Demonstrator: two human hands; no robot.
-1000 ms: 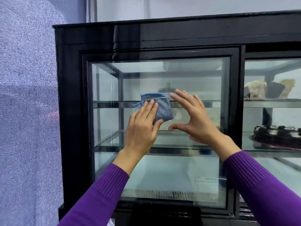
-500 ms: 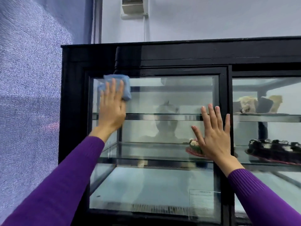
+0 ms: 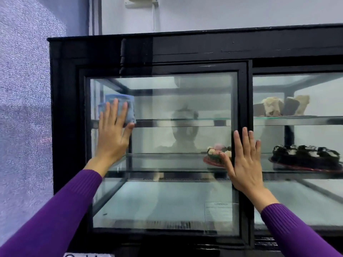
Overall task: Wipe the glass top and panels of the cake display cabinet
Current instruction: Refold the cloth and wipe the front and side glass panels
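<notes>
The cabinet (image 3: 104, 52) fills the head view, black frame, two glass panels: the left panel (image 3: 167, 145) whole, the right panel (image 3: 300, 138) cut by the picture's right edge. The left hand (image 3: 111, 138) lies flat and open, fingers spread, pressing one blue cloth (image 3: 128, 108) against the left panel near its upper left corner; cloth pinned under the fingers, not gripped in a fist. The cloth's left edge sits just beside the frame's left upright; clear glass extends to the right and below it, a narrower strip above. The right hand (image 3: 245, 164) is flat and open, holding nothing, palm on the black post (image 3: 245, 101) between the two panels, thumb over the left panel's right edge. Both sleeves are purple. Inside: two glass shelves and a floor. Counted cakes: one small decorated cake (image 3: 215, 154) behind the left panel, partly hidden by the right hand; one dark cake (image 3: 304, 156) on the same shelf, right; cake slices (image 3: 278, 106) on the upper shelf, number unclear. One sticker (image 3: 219, 210) at the left panel's lower right.
</notes>
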